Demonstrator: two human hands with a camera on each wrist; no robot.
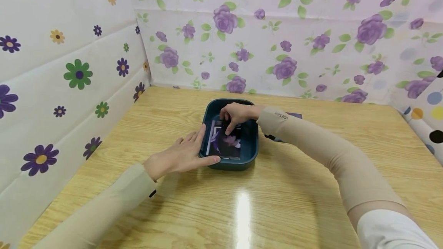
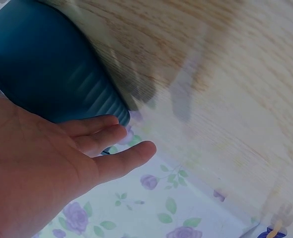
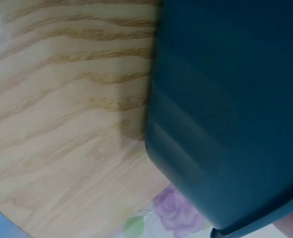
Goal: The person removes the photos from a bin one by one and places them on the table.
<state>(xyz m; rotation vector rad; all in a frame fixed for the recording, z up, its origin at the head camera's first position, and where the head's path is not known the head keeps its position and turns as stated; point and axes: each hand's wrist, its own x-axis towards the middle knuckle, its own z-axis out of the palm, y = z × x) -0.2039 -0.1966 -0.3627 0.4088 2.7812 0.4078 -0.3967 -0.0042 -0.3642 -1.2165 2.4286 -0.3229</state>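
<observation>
A dark teal plastic bin (image 1: 250, 153) stands on the wooden table. Inside lies a flat CD case (image 1: 225, 147) with a dark cover picturing a figure in purple tones. My right hand (image 1: 238, 113) reaches into the bin from the right; its thumb lies over the case's face and its curled fingers are at the far edge, pinching it there. At the bin's near left side, my left hand (image 1: 183, 155) is spread, fingers along the outer wall and thumb over the front rim. The right wrist view shows mainly the bin's side (image 3: 226, 109), the hand mostly hidden behind it.
A flat dark purple item (image 1: 295, 115) lies on the table right of the bin, mostly hidden under my right forearm. Flower-printed sheets (image 1: 242, 49) close off the back and the left side (image 1: 69, 107) of the wooden table (image 1: 294, 187).
</observation>
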